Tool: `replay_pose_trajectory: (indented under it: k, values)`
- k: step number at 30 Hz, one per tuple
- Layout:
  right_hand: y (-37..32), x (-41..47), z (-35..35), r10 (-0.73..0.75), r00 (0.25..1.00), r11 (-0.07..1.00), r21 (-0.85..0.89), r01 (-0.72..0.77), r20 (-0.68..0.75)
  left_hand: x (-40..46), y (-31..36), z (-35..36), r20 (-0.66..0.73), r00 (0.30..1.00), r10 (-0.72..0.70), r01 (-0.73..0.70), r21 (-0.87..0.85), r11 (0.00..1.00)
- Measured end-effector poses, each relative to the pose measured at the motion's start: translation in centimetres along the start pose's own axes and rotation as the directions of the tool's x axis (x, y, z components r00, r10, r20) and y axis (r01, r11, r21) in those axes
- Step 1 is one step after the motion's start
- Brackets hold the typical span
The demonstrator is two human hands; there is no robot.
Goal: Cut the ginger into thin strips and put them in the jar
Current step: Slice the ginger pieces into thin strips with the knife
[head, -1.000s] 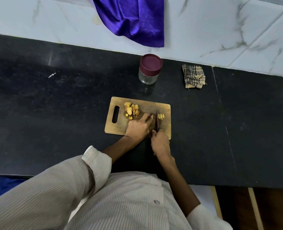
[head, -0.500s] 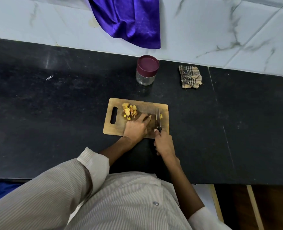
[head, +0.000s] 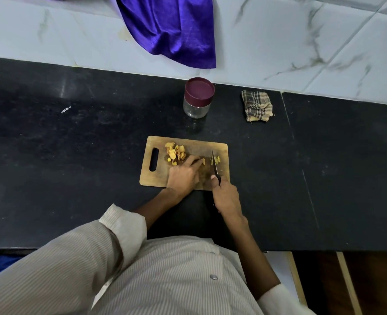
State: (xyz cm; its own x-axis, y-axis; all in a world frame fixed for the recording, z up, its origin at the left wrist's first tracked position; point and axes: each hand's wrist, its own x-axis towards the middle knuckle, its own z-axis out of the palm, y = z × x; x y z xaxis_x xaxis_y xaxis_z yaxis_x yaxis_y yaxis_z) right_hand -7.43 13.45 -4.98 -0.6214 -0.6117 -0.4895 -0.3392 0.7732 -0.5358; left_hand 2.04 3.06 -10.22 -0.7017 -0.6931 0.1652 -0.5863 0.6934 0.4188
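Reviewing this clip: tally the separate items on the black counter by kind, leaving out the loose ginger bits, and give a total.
Cutting board: 1
Knife, gripped by the right hand: 1
Jar with maroon lid on: 1
Checked cloth: 1
Total: 4

Ginger lies in groups on the board; the left hand steadies a piece.

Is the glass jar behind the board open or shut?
Shut. The clear glass jar stands upright on the black counter with its maroon round lid seated on top; it looks empty.
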Motion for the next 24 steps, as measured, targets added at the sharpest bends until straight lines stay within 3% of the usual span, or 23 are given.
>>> replay_pose_trajectory:
  k: [7, 19, 24]
  values:
    - [0.2, -0.3, -0.5, -0.052, 0.998, 0.994, -0.095, 0.048, -0.043, 1.1, 0.5, -1.0, -0.047, 0.998, -0.042, 0.038, -0.069, 0.997]
    - [0.4, -0.6, -1.3, -0.096, 0.992, 0.987, -0.134, 0.084, -0.086, 3.9, 2.2, -2.0, 0.172, 0.981, 0.085, -0.099, 0.075, 0.992]
    - [0.4, -0.7, -1.5, -0.101, 0.991, 0.989, -0.116, 0.09, -0.089, 4.5, 2.3, -2.0, 0.19, 0.977, 0.093, -0.102, 0.037, 0.994]
